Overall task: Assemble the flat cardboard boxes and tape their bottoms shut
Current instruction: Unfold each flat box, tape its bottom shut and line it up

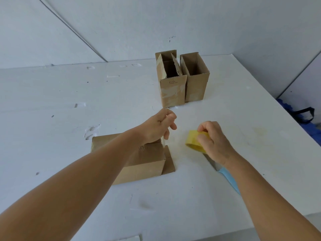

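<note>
A cardboard box (139, 164) lies on its side on the white table (86, 101), its flapped end pointing right. My left hand (159, 126) hovers above that end and pinches a strip of clear tape (163, 142) that hangs down to the box. My right hand (212, 139) grips a yellow tape roll (193, 140) just right of the box, a little above the table. Two assembled boxes stand upright at the back, the left box (172, 87) with raised flaps and the right box (195, 79) open at the top.
A knife with a light blue handle (227, 178) lies on the table under my right wrist. A dark blue bag (302, 115) sits beyond the table's right edge. The table's near edge runs along the bottom.
</note>
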{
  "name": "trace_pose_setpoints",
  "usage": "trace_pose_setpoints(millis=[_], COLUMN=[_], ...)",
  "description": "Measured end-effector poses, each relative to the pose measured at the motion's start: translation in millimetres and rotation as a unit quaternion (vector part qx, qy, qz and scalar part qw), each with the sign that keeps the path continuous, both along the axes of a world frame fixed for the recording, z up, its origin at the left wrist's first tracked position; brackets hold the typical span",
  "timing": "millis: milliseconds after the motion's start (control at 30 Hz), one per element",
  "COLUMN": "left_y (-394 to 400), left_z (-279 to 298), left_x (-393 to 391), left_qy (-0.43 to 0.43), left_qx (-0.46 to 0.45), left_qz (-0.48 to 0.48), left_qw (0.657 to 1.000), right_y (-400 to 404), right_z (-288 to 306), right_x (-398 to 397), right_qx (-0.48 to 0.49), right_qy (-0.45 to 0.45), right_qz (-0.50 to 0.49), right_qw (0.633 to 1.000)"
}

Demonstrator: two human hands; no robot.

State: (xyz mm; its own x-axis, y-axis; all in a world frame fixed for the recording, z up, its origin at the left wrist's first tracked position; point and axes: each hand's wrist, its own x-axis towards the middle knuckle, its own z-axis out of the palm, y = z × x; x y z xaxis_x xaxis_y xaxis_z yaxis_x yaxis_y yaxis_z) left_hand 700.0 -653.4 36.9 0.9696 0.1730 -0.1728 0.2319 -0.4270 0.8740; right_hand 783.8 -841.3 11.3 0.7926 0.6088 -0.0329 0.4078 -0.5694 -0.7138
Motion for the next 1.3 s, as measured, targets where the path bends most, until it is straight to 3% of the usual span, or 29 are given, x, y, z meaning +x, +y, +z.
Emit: trace_pose_setpoints(millis=[100, 167, 267, 333, 400, 467, 567, 633, 700, 800, 900, 967, 1167, 1300], left_y=[5, 6, 6, 7, 7, 7, 6, 6, 5, 11, 19, 25, 41, 39], left_z=[0, -2, -3, -3, -4, -3, -1, -3, -8, -18, -23, -25, -40, -45], left_x=[-4, -5, -5, -5, -5, -7, -10, -12, -16, -28, -51, -74, -145, -144], left_qy=[-0.005, -0.009, -0.019, -0.027, -0.038, -0.049, -0.063, -0.076, -0.099, -0.142, -0.170, -0.154, -0.017, 0.016], left_qx=[-0.034, -0.047, -0.063, -0.075, -0.087, -0.094, -0.093, -0.078, -0.026, 0.144, 0.409, 0.510, 0.484, 0.459], left_qz=[-0.012, -0.021, -0.028, -0.027, -0.028, -0.031, -0.026, -0.027, -0.022, 0.044, 0.063, 0.064, 0.136, 0.149], left_qw=[0.999, 0.999, 0.997, 0.996, 0.995, 0.994, 0.993, 0.994, 0.994, 0.978, 0.894, 0.844, 0.864, 0.875], right_y=[-12, -17, -18, -8, 11, 31, 50, 57, 62, 67, 72, 75, 82, 88], right_z=[-13, -23, -29, -20, -2, 12, 2, -11, -19, -29, -34, -39, -53, -59], right_x=[24, 34, 34, 21, -2, -26, -48, -54, -59, -69, -76, -78, -89, -91], right_qx=[-0.147, -0.193, -0.203, -0.137, -0.016, 0.061, 0.122, 0.188, 0.227, 0.232, 0.221, 0.205, 0.166, 0.144], right_qy=[-0.123, -0.145, -0.136, -0.125, -0.003, 0.158, 0.348, 0.411, 0.419, 0.406, 0.386, 0.373, 0.330, 0.303], right_qz=[-0.031, -0.069, -0.101, -0.104, -0.096, -0.061, -0.060, -0.098, -0.127, -0.150, -0.144, -0.145, -0.128, -0.125], right_qw=[0.981, 0.968, 0.964, 0.977, 0.995, 0.984, 0.927, 0.887, 0.870, 0.871, 0.884, 0.893, 0.920, 0.934])
